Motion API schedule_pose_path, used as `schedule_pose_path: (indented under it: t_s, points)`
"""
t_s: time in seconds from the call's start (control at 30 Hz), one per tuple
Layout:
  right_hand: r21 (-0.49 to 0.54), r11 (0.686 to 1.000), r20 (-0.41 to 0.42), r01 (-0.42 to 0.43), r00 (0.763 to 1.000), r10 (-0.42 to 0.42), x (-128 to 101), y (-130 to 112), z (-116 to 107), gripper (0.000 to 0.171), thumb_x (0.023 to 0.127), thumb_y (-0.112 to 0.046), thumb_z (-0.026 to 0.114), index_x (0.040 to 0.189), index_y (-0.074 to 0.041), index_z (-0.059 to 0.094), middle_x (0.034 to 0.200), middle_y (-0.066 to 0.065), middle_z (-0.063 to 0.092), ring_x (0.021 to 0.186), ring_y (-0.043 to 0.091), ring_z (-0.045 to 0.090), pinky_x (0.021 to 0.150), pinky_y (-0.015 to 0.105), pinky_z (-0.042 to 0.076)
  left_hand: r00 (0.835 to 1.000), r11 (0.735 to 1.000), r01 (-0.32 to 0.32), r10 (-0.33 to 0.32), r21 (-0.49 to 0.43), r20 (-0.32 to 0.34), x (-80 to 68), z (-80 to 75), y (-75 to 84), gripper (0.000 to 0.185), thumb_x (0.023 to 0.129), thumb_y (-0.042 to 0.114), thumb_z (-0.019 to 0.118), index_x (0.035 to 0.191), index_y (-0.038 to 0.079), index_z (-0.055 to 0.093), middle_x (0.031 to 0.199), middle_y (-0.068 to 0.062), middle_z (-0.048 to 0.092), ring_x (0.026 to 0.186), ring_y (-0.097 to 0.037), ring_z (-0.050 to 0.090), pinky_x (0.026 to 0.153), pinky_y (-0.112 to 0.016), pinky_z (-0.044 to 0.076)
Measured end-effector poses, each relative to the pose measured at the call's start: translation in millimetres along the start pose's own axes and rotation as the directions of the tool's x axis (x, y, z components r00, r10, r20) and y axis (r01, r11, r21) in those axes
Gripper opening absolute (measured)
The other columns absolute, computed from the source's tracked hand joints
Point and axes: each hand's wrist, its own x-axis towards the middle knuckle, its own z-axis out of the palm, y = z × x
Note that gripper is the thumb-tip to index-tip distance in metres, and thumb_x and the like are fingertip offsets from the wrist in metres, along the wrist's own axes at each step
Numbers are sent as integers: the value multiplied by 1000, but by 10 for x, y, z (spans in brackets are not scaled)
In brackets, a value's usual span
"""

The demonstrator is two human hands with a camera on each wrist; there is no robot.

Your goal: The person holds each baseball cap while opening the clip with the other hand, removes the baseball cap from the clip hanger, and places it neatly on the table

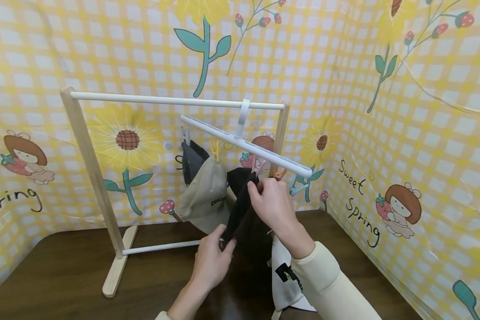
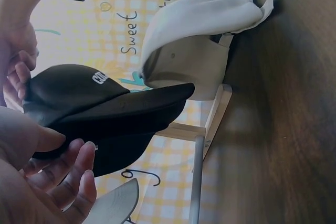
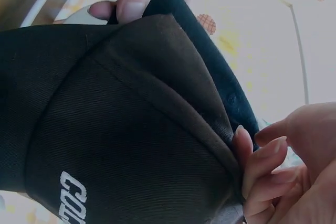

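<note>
A black cap (image 2: 79, 87) with pale lettering hangs below a white clip hanger (image 1: 224, 135). My left hand (image 1: 214, 258) pinches the lower edge of dark cap fabric (image 1: 238, 211), thumb on one side and fingers on the other. Higher up, just under the pink clip (image 1: 258, 165), my right hand (image 1: 274, 202) grips the upper edge. In the right wrist view the lettered black cap (image 3: 131, 124) fills the middle, with a second dark layer (image 3: 210, 51) behind it. An orange clip (image 1: 280, 172) shows above my right knuckles.
A beige cap (image 1: 206, 195) hangs from a yellow clip (image 1: 216, 150), with a dark grey cap (image 1: 193, 160) behind. A white cap (image 1: 284, 289) is low, beside my right sleeve. The hanger hooks over the rack's white bar (image 1: 164, 100); wooden posts (image 1: 94, 173) stand on the brown table (image 1: 64, 266).
</note>
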Motion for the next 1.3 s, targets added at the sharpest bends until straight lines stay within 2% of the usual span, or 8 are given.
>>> schedule_pose_path:
  t_s: [0.13,0.37,0.6,0.87,1.03,1.13,1.3]
  points:
    - [-1,1000,-31,-3,1000,3,34,30,16,40,101,-40,60,76,-10,68,60,2,58,53,20,55,46,35,42,1000,1000,-12,12,6,-10,2,1,-4,4,100,21,68,99,20,64,60,4,61,51,-9,56,50,-33,41]
    - [102,990,-115,100,989,-89,62,57,58,32,101,-25,58,77,-9,69,48,-1,49,42,17,49,40,33,38,1000,1000,1,-1,-5,2,17,15,-9,4,99,21,68,99,20,64,60,5,61,51,-9,57,50,-33,42]
    - [144,978,-158,150,979,-127,125,66,105,35,102,-22,59,71,-8,68,48,-2,49,44,15,48,42,32,37,1000,1000,-7,7,-13,1,21,29,-29,4,99,19,68,100,20,64,59,5,61,52,-9,57,50,-33,42]
    - [111,991,-144,69,988,-52,171,32,110,45,102,-34,61,64,-11,61,49,0,48,47,19,49,44,34,37,1000,1000,-15,15,-22,13,42,45,-45,5,100,18,67,98,19,63,62,5,62,54,-9,58,51,-31,43]
    - [91,996,-96,18,995,-9,194,-9,100,55,101,-39,61,54,-11,53,45,-1,43,41,19,45,39,31,29,1000,1000,-23,23,-19,6,38,38,-45,5,100,18,67,99,18,63,62,7,60,56,-8,58,52,-31,43]
    - [81,997,-74,10,997,-4,199,-28,119,57,102,-38,58,52,-11,50,44,-1,40,39,20,42,39,30,26,1000,1000,-22,22,-21,6,37,38,-52,5,100,18,68,99,18,63,62,6,61,57,-7,58,53,-31,43]
    - [105,994,-90,11,996,-1,188,-32,169,51,101,-29,54,52,-12,50,45,-1,40,41,20,42,40,31,28,1000,999,-12,13,-40,15,32,41,-78,4,100,18,67,100,18,63,63,4,62,55,-9,58,52,-31,43]
